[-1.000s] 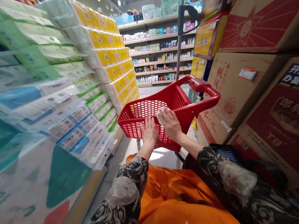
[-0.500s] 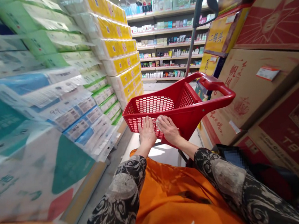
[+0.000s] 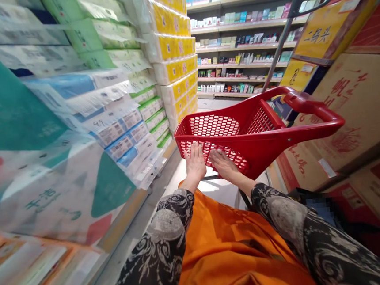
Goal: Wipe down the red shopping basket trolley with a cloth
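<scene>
Laid left hand [image 3: 195,163] and right hand [image 3: 224,164] against a red, lattice-sided plastic shopping cart [image 3: 259,141] at twelve o'clock.
Held the left flat, gripping nothing visible; could not tell the right's grip. Seemingly worked along it; likely needed light, even pressure next.

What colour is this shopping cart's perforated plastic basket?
The perforated plastic basket is red, clearest in the head view.

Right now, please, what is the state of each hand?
Left hand: open, against the red cart.
Right hand: against the same side; whether it holds something cannot be told.
</scene>
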`<state>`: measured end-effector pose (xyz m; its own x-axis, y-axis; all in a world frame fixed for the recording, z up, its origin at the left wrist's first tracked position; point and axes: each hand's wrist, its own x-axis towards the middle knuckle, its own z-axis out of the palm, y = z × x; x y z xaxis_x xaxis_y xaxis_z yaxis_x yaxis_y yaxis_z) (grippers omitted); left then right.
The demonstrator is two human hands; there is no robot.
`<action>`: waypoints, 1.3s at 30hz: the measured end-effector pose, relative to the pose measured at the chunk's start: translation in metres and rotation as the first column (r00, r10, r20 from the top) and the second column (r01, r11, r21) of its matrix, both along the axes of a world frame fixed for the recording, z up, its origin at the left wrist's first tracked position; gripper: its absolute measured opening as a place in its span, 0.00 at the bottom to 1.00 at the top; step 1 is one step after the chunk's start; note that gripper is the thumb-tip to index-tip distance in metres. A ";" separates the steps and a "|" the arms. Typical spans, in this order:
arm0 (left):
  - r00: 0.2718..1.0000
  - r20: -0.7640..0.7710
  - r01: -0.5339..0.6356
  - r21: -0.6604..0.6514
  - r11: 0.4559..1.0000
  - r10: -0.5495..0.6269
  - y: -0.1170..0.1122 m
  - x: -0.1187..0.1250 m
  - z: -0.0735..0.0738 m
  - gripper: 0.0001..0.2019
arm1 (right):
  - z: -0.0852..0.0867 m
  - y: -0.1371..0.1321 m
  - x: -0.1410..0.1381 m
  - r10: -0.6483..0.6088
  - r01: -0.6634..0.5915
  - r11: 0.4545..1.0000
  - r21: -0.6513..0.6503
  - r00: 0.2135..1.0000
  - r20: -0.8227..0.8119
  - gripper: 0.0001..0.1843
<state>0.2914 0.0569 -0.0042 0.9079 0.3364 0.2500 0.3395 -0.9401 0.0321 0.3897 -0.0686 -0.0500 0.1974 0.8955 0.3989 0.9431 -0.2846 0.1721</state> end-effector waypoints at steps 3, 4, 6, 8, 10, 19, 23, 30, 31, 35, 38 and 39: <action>0.999 -0.013 -0.053 -0.005 0.999 0.053 0.009 0.000 -0.002 0.32 | 0.022 0.019 0.000 0.047 -0.049 0.996 0.072 0.998 0.033 0.24; 0.997 -0.016 -0.074 -0.006 0.997 0.074 0.012 0.001 -0.001 0.32 | 0.033 0.029 0.001 0.051 -0.056 0.993 0.105 0.998 0.043 0.24; 0.994 -0.023 -0.104 -0.002 0.995 0.104 0.017 0.000 0.001 0.32 | 0.052 0.047 0.003 0.037 -0.044 0.987 0.153 0.998 0.049 0.25; 0.993 -0.032 -0.111 0.004 0.994 0.111 0.020 -0.002 0.004 0.32 | 0.059 0.060 0.003 0.027 -0.033 0.987 0.156 0.999 0.038 0.25; 0.994 -0.039 -0.101 0.013 0.995 0.101 0.022 -0.005 0.007 0.33 | 0.051 0.064 0.002 0.036 -0.039 0.992 0.123 0.999 0.029 0.24; 0.992 -0.042 -0.116 0.028 0.993 0.117 0.032 -0.011 0.007 0.34 | 0.016 0.049 -0.013 0.084 -0.086 0.996 0.035 0.995 0.057 0.21; 0.987 -0.010 -0.162 0.050 0.986 0.163 0.041 -0.007 0.016 0.31 | 0.056 0.075 -0.014 0.081 -0.088 0.987 0.134 0.995 0.056 0.24; 0.987 -0.019 -0.156 0.095 0.983 0.158 0.042 -0.009 0.021 0.32 | 0.040 0.078 -0.007 -0.010 0.007 0.997 0.079 0.999 0.030 0.22; 0.988 -0.029 -0.150 0.097 0.984 0.153 0.041 -0.009 0.020 0.32 | 0.032 0.072 -0.007 -0.002 0.001 0.998 0.060 1.000 0.029 0.21; 0.993 -0.052 -0.099 0.086 0.991 0.104 0.032 -0.002 0.022 0.32 | 0.019 0.047 -0.008 0.032 -0.034 0.998 0.052 0.999 0.040 0.19; 0.998 -0.036 -0.040 0.075 0.996 0.043 0.020 0.009 0.032 0.31 | 0.043 0.027 -0.007 0.003 -0.014 0.982 0.187 0.998 0.063 0.21; 0.999 -0.031 -0.017 0.075 0.997 0.019 0.015 0.014 0.036 0.32 | 0.056 0.019 -0.005 -0.036 0.020 0.968 0.250 0.997 0.061 0.23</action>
<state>0.3058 0.0721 0.0322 0.9096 0.3345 0.2465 0.3563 -0.9331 -0.0486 0.3842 -0.0497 0.0055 0.1879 0.7607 0.6213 0.9233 -0.3526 0.1525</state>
